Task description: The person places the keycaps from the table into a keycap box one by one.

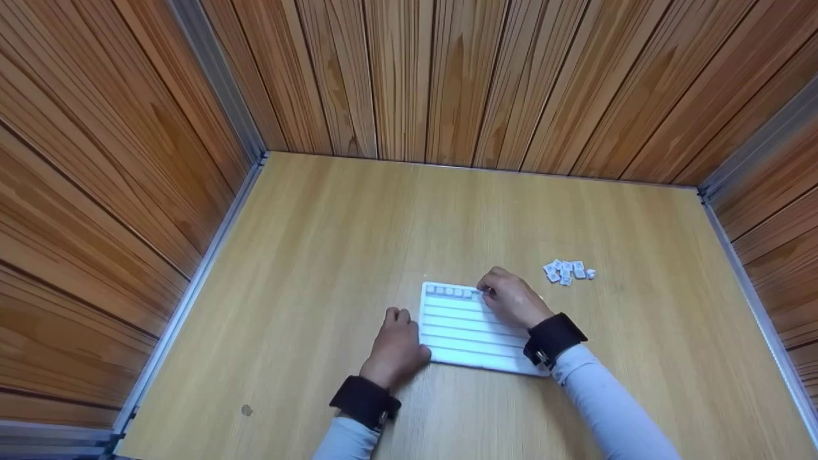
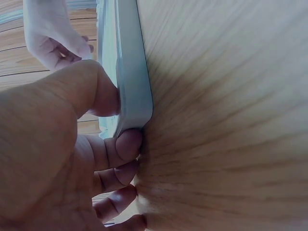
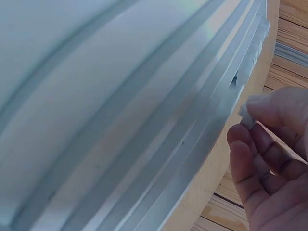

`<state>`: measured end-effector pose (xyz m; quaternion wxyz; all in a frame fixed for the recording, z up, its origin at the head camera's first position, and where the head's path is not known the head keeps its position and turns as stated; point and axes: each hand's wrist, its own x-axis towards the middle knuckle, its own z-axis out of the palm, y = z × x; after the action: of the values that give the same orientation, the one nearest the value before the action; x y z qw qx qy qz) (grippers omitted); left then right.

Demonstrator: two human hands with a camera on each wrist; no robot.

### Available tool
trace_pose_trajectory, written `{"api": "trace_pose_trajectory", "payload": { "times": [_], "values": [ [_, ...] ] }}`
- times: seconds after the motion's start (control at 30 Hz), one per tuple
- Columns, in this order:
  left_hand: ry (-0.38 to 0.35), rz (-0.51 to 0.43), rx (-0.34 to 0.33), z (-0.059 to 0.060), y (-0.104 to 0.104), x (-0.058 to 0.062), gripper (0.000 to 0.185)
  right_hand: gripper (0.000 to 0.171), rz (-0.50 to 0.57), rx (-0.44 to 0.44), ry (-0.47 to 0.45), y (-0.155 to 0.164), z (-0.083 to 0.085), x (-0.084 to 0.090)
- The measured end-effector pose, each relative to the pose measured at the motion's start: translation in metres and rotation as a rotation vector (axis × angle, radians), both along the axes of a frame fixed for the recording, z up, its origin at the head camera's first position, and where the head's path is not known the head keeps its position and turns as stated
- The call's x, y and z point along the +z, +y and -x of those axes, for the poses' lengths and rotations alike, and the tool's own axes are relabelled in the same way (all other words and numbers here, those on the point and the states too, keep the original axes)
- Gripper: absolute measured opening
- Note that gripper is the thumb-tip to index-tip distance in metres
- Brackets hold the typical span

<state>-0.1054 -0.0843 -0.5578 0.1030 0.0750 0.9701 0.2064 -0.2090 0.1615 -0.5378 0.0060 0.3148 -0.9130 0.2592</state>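
Pale sleeves [image 1: 607, 402] come nearest in the head view; beyond them your right hand [image 1: 516, 300] is over the far row of the ridged white board [image 1: 473, 342] on the bench [image 1: 307, 268], with loose pieces [image 1: 566, 271] to the right. Left wrist: your left hand [image 2: 67, 130] grips the board's corner, thumb against fingers; brace it firmly. Right wrist: thumb and fingertips pinch one small piece [image 3: 247, 118] near the board's edge; squaring it to the row should help.

What seem tiles [image 1: 566, 268] lie right of the tray [image 1: 473, 332].
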Motion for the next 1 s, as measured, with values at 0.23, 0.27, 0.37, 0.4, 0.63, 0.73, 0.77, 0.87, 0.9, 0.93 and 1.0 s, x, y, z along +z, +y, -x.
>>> {"api": "trace_pose_trajectory", "payload": {
  "times": [0.23,0.27,0.37,0.4,0.63,0.73,0.77,0.87,0.9,0.93,1.0],
  "values": [
    [-0.017,0.016,0.013,0.001,0.000,-0.001,0.036,0.020,-0.023,-0.007,-0.030,-0.009,0.000,-0.003],
    [-0.021,0.016,0.015,0.001,0.000,-0.001,0.037,0.020,-0.027,-0.006,-0.028,-0.009,0.001,-0.004],
    [-0.031,0.014,0.019,0.001,0.000,-0.001,0.039,0.018,-0.033,-0.007,-0.021,-0.011,0.001,-0.005],
    [-0.034,0.013,0.020,0.001,0.001,-0.001,0.039,0.018,-0.035,-0.007,-0.017,-0.012,0.001,-0.006],
    [-0.024,-0.002,0.020,0.001,0.000,0.001,0.038,0.020,-0.038,-0.021,-0.037,-0.012,0.001,-0.007],
    [-0.011,-0.009,0.015,0.000,0.000,0.001,0.035,0.020,-0.027,-0.016,-0.030,-0.011,0.001,-0.007],
    [-0.005,-0.005,0.010,0.000,0.000,0.001,0.033,0.020,-0.025,-0.014,-0.023,-0.011,0.001,-0.008],
    [0.014,0.007,-0.004,0.000,-0.001,0.001,0.030,0.020,-0.024,-0.011,-0.012,-0.012,0.001,-0.009],
    [0.020,0.010,-0.007,0.000,-0.001,0.000,0.029,0.020,-0.028,-0.013,-0.011,-0.012,0.001,-0.009],
    [0.022,0.014,-0.010,0.000,-0.001,0.000,0.029,0.020,-0.033,-0.015,-0.014,-0.012,0.001,-0.009],
    [0.021,0.014,-0.010,0.000,-0.001,0.000,0.030,0.020,-0.039,-0.019,-0.019,-0.013,0.001,-0.009]
  ]
}}
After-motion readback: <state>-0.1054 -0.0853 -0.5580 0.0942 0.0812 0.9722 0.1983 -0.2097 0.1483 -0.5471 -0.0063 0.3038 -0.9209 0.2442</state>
